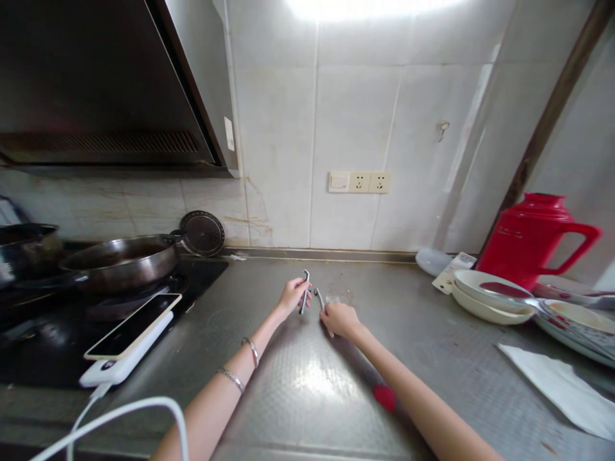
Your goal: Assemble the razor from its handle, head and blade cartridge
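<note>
Over the middle of the metal counter (298,384), my left hand (292,297) is closed on a thin metal piece (305,291) with a dark lower part, held nearly upright. Just to its right, my right hand (339,318) is closed round a slim, curved silvery piece (320,299) whose upper end points toward the left hand. A small gap shows between the two pieces. What exactly they are is too small to tell. Two bracelets are on my left wrist and forearm.
A phone (134,325) on a white power bank (129,352) lies at the left by the stove, with a pan (122,262) behind. On the right are a red thermos (523,240), stacked dishes (490,307) and a white paper sheet (557,387).
</note>
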A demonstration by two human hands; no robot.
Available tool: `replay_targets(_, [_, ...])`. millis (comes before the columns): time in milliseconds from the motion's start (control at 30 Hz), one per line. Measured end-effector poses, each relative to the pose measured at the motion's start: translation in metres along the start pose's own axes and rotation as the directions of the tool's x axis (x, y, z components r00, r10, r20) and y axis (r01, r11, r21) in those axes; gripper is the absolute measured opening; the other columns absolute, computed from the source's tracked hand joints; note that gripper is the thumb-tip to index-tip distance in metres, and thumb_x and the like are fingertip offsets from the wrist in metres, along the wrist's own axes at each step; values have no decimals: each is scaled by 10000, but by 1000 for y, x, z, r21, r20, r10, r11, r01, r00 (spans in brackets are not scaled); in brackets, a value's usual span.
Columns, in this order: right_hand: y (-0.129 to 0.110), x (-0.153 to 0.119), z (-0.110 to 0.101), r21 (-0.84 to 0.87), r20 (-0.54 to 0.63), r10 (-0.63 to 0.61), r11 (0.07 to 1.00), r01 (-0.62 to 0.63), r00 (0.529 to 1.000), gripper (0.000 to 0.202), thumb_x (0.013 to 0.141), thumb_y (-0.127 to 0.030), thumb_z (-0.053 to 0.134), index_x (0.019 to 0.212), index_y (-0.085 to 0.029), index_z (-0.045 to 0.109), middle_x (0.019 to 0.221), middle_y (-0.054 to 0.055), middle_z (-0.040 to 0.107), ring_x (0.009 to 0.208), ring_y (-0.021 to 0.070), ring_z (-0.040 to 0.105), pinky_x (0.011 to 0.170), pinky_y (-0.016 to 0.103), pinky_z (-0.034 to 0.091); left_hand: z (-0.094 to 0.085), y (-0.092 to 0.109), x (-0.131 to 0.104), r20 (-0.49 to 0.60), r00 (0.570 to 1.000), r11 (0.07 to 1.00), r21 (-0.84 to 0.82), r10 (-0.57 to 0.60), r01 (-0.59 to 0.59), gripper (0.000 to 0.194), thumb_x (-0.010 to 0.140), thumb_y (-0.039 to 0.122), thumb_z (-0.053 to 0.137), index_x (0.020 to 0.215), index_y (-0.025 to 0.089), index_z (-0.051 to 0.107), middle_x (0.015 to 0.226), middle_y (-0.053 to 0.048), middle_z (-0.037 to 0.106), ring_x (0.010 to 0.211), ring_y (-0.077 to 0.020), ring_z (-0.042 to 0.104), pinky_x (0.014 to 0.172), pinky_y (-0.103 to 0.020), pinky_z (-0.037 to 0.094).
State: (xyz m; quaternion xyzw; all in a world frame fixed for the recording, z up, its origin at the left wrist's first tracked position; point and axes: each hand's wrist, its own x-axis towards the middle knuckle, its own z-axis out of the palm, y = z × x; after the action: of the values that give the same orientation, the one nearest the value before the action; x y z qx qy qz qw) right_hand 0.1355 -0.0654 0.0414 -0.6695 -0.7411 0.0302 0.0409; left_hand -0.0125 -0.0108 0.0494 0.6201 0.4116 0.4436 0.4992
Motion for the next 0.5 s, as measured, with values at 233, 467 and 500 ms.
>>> replay_targets(233, [7,0,7,114,-63,33,993,-25,998,423,894,-321,300,790,-146,671,872,168,692,817,239,662,671,291,467,0,6,-1,-12,1000,1000,-17,-8,8,263,777,404,512,798,143,536,601,-21,633,396,-105,569,352,-163,297])
replay_targets(467, [35,3,4,416,-191,-82,896,156,978,372,928,-356,266,847,-161,572,628,40,639,507,127,578,552,208,399,-2,5,3,-20,1000,1000,-7,15,-15,295,738,415,596,814,136,532,663,-46,662,432,-116,592,371,-170,356])
replay_targets(500, [39,4,4,412,-251,-97,889,198,963,352,925,-350,277,858,-165,568,639,38,636,537,133,578,571,213,401,-3,5,4,-21,1000,1000,-7,20,-20,296,731,409,609,812,136,529,666,-47,662,441,-120,597,375,-174,366])
